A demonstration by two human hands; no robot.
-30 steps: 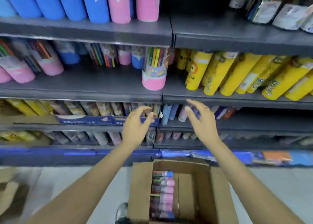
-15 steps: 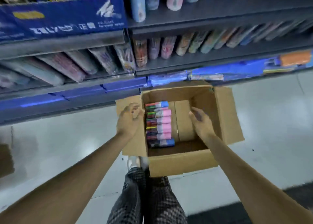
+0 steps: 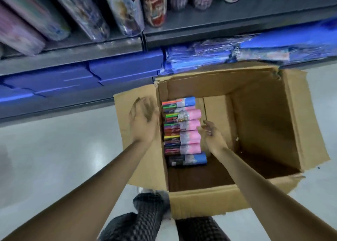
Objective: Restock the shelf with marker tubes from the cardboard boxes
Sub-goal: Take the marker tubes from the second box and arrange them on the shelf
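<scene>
Six marker tubes [image 3: 183, 131] stacked on their sides against the left wall of the cardboard box [image 3: 259, 113] on the floor, just below the shelf [image 3: 218, 24]. Left hand [image 3: 145, 121] over the left flap and right hand [image 3: 209, 134] at the tubes' pink ends, each grip wide and holding nothing. Likely risk: squeezing the row unevenly from both ends, letting middle tubes slip out and roll across the box bottom.
</scene>
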